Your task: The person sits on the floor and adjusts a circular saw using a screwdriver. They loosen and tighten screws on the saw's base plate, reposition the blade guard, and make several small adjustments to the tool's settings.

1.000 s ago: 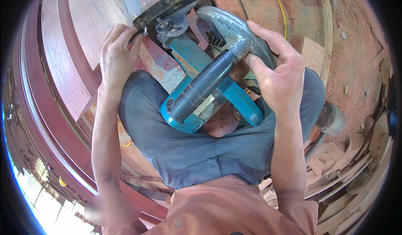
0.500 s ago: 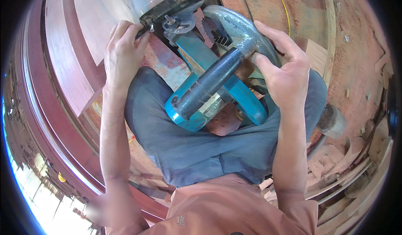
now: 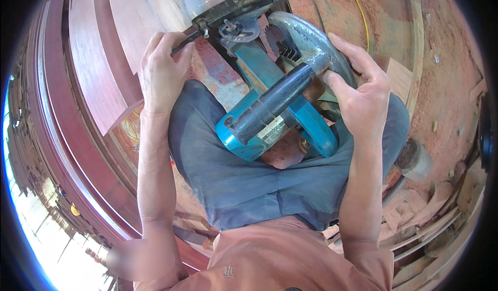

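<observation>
A teal circular saw rests tilted between my bent legs, its black bar handle slanting across the body. The dark metal base plate stands at the saw's far end, with a toothed blade partly showing beside the grey, worn guard. My right hand is closed round the guard's right side, thumb near the handle and fingers on the outer rim. My left hand pinches a dark bar end at the base plate's left corner, thumb and fingers closed on it. The fingertips there are partly hidden.
Wide wooden boards lie to the left, beside long reddish beams. Reddish sawdust covers the ground. A yellow cord runs at the far right. Wood offcuts pile up at lower right, near a greyish cylindrical container.
The saw and both hands appear shifted slightly right in the picture, along with the surroundings. Both hands keep their places on the saw.
</observation>
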The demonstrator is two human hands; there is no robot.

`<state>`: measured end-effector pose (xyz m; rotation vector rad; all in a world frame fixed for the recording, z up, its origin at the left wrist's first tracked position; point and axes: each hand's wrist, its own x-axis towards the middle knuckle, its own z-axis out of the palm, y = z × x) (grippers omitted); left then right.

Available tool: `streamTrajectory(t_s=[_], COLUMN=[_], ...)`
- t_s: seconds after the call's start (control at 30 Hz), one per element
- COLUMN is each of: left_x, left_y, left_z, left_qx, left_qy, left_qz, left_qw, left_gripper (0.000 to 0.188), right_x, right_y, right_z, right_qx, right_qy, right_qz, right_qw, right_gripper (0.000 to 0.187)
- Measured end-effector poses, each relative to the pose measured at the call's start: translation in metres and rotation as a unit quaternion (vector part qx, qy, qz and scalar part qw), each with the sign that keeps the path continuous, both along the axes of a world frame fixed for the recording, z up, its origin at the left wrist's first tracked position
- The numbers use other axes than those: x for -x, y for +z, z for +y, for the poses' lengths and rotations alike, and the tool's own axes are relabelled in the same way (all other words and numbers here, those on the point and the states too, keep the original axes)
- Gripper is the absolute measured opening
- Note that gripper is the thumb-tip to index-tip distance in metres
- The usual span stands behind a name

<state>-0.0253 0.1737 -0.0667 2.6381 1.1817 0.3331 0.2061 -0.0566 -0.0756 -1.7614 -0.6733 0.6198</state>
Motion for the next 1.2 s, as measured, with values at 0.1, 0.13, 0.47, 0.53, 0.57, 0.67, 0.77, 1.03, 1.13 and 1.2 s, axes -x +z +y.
streamTrajectory(t_s=[0.1, 0.13, 0.47, 0.53, 0.57, 0.67, 0.77, 1.03, 1.13, 1.2], left_x=[-0.005, -0.007, -0.038, -0.038, -0.038, -0.038, -0.041, -0.037, -0.033, -0.034], left_y=[0.003, 0.004, 0.003, 0.001, 0.0, -0.005, -0.011, -0.008, -0.008, -0.011], left_z=[-0.005, -0.008, -0.01, -0.009, -0.008, -0.008, -0.015, -0.011, -0.006, -0.004], left_qx=[0.046, 0.077, 0.353, 0.361, 0.321, 0.17, -0.019, 0.242, 0.377, 0.3], left_qy=[0.017, 0.034, 0.187, 0.181, 0.169, 0.101, 0.018, 0.179, 0.213, 0.175], left_qz=[-0.004, 0.01, -0.056, -0.065, -0.044, 0.021, 0.059, -0.028, -0.07, -0.057], left_qw=[0.999, 0.996, 0.915, 0.912, 0.931, 0.98, 0.998, 0.953, 0.899, 0.936], left_gripper=[0.022, 0.024, 0.047, 0.045, 0.042, 0.033, 0.028, 0.034, 0.039, 0.037], right_x=[0.0, 0.0, -0.001, 0.0, 0.0, 0.0, -0.001, 0.0, 0.0, 0.0], right_y=[-0.003, -0.003, -0.003, -0.004, -0.005, -0.006, -0.006, -0.005, -0.003, -0.003], right_z=[-0.001, -0.001, 0.0, 0.0, 0.0, -0.001, -0.002, -0.001, 0.0, 0.0], right_qx=[-0.007, -0.011, -0.008, -0.008, -0.011, -0.009, -0.003, -0.001, 0.002, 0.006], right_qy=[-0.002, -0.003, 0.005, -0.002, -0.001, -0.001, 0.001, -0.005, -0.006, -0.005], right_qz=[0.013, 0.018, 0.004, 0.006, 0.005, -0.001, -0.004, 0.01, 0.0, 0.005], right_qw=[1.0, 1.0, 1.0, 1.0, 1.0, 1.0, 1.0, 1.0, 1.0, 1.0], right_gripper=[0.048, 0.048, 0.05, 0.05, 0.05, 0.051, 0.052, 0.053, 0.052, 0.052])
